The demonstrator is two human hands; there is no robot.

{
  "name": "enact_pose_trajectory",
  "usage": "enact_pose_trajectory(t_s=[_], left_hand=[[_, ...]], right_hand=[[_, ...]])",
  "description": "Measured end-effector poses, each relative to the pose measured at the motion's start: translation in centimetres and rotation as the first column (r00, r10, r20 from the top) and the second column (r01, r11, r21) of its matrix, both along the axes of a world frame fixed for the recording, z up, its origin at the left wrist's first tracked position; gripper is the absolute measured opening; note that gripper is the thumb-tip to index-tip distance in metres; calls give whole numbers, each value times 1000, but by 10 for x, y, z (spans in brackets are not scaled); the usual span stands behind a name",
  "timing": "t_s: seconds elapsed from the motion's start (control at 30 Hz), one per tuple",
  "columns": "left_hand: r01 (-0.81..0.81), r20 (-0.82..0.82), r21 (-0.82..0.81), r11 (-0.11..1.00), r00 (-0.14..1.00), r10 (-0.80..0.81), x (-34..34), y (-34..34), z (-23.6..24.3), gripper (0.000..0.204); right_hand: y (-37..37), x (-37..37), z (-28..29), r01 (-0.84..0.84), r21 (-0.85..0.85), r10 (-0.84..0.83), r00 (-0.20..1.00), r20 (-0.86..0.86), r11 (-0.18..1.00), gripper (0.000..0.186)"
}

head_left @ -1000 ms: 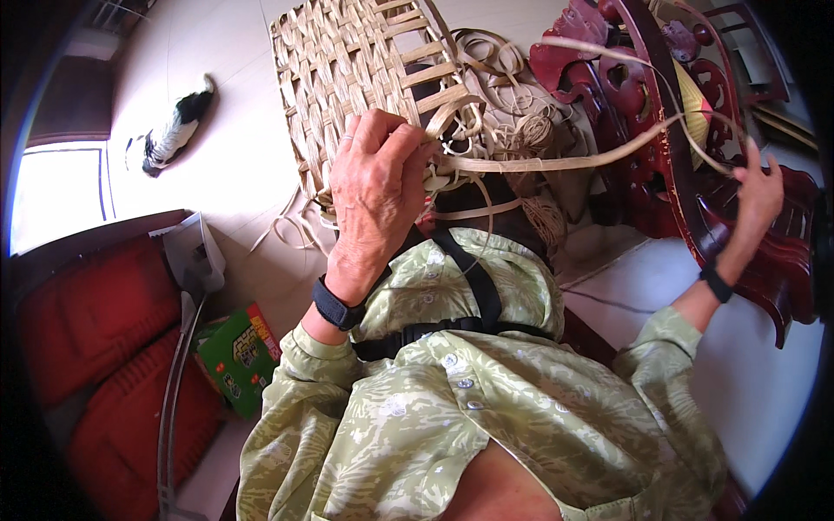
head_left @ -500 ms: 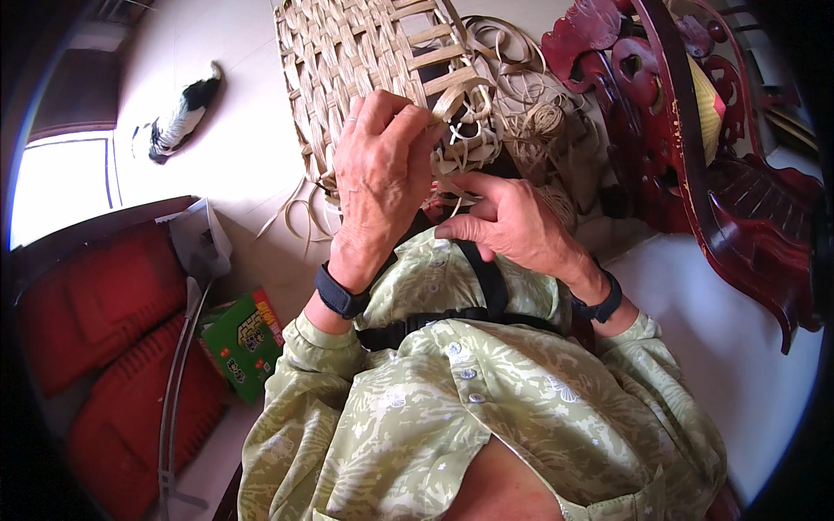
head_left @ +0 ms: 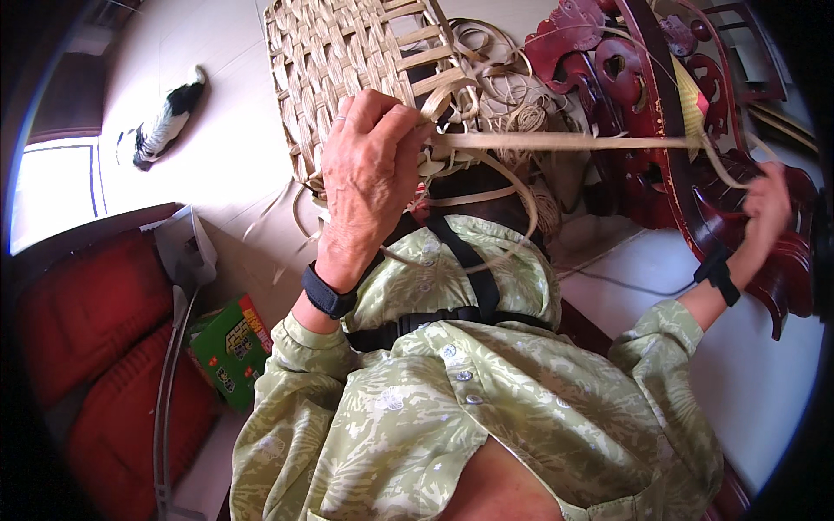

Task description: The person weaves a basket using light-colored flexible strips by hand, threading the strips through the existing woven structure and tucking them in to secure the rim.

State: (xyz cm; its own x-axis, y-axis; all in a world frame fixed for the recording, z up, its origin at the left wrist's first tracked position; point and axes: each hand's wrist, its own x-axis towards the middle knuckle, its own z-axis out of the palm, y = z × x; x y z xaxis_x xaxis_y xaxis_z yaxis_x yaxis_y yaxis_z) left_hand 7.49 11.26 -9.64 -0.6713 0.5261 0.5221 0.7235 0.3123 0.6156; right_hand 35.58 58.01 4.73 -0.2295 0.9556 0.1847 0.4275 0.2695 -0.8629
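Note:
A tan woven basket-like piece [head_left: 343,78] stands in front of me, its plaited side toward the top of the view. At its near right corner my left hand [head_left: 369,178] is closed, fingers curled over the edge where the strips meet; its fingertips are hidden. A long flat tan strip [head_left: 573,141] runs taut from there to the right. Out at the far right, my right hand [head_left: 766,208] grips the strip's other part, somewhat blurred. Loose strip loops hang below the corner, over my lap.
Coiled tan strips [head_left: 521,108] lie beyond the woven piece's right side. A carved dark-red wooden chair [head_left: 686,174] stands on the right, close to my right hand. Red cushions [head_left: 95,304] and a green box [head_left: 230,352] are at left. A black-and-white animal [head_left: 165,122] lies on the floor.
My right hand has swung from beside the left hand far out to the right, drawing the strip out straight. My left hand has stayed at the woven corner.

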Motion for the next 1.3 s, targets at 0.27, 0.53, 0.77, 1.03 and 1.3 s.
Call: enact_pose_trajectory(t_s=[0.27, 0.53, 0.77, 1.03, 1.3], left_hand=[[-12, 12, -40, 999, 1000, 13, 2, -3, 4, 4], [-12, -26, -21, 1000, 1000, 11, 2, 1, 2, 4], [-17, -20, -25, 1000, 1000, 17, 2, -3, -3, 6], [-12, -1, -22, 1000, 1000, 12, 2, -1, 1, 8], [-20, 7, -11, 1000, 1000, 20, -1, -4, 4, 8]], right_hand=[[-281, -143, -95, -709, 43, 695, 699, 168, 704, 23], [-328, -149, -164, -946, -91, 942, 319, -103, 311, 7], [-225, -115, -20, -786, -207, 765, 616, -188, 582, 17], [-354, -159, -164, -934, -137, 895, 262, 361, 329, 30], [-166, -77, -54, -539, 217, 579, 728, -366, 814, 18]])
